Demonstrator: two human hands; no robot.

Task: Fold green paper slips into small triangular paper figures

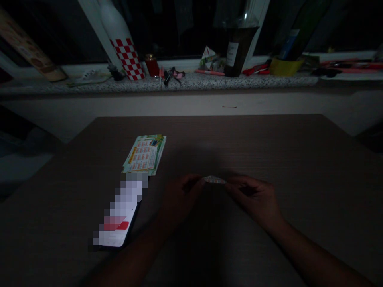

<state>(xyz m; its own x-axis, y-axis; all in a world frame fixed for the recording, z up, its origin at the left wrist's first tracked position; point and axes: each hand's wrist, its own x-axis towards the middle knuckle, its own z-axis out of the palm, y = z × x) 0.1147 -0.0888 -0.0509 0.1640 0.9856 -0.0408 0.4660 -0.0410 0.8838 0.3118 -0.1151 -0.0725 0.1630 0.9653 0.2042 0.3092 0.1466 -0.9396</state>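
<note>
In dim light, my left hand (181, 197) and my right hand (254, 197) meet over the dark wooden table (269, 151). Between their fingertips they pinch a small folded piece of printed paper (214, 180), one hand at each end. Both hands have the fingers curled in a pinch. The paper is held low, just above the tabletop. To the left of my left hand lies a phone (119, 217) with a lit screen. Just beyond the phone lies a stack of colourful printed paper sheets (145, 154).
A stone windowsill (89, 84) runs along the back. On it stand a white bottle with red checks (124, 44), a small red jar (152, 65), a dark bottle (237, 48), keys (171, 75), pens and other clutter. A tilted box (28, 48) leans at the far left.
</note>
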